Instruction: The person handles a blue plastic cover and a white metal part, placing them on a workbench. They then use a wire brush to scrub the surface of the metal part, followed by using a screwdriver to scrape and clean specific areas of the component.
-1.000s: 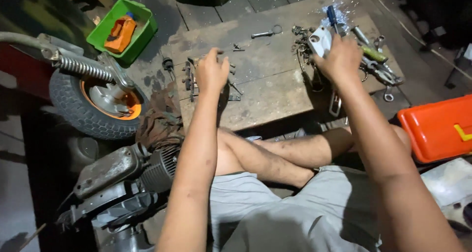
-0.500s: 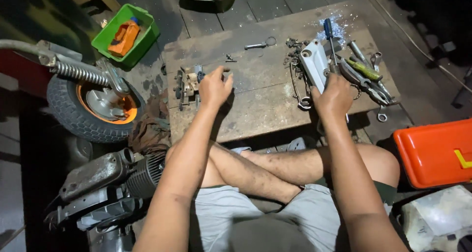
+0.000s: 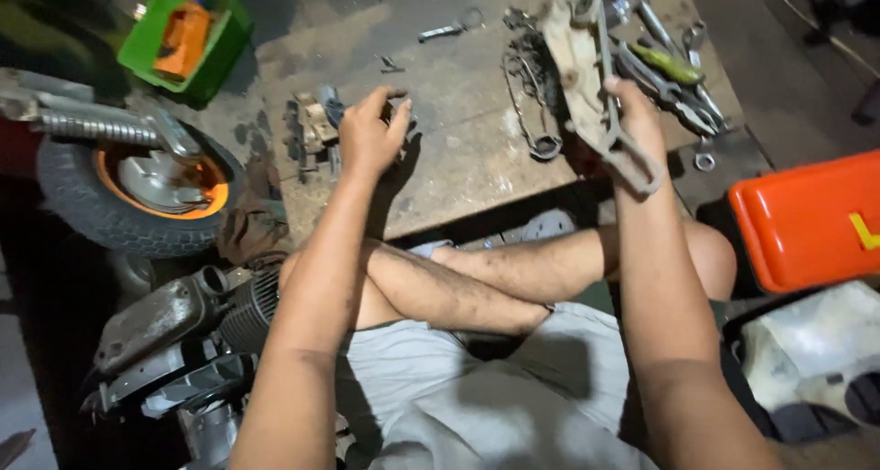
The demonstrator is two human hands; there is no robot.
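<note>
Left hand curling over small metal part, part mostly hidden; right hand gripping wrench at desk's 3 o'clock edge.

Single view, head-mounted, looking steeply down over the wearer's own lap and crossed legs. Both forearms enter from the bottom edge and reach up-frame, so the camera faces forward and down, away from the body. Close range: left hand and right hand sit in the upper middle, over a low wooden board that fills the top centre. Small wheel at left edge, orange case at right edge, both partly cropped. No second view to overlap with.
</note>
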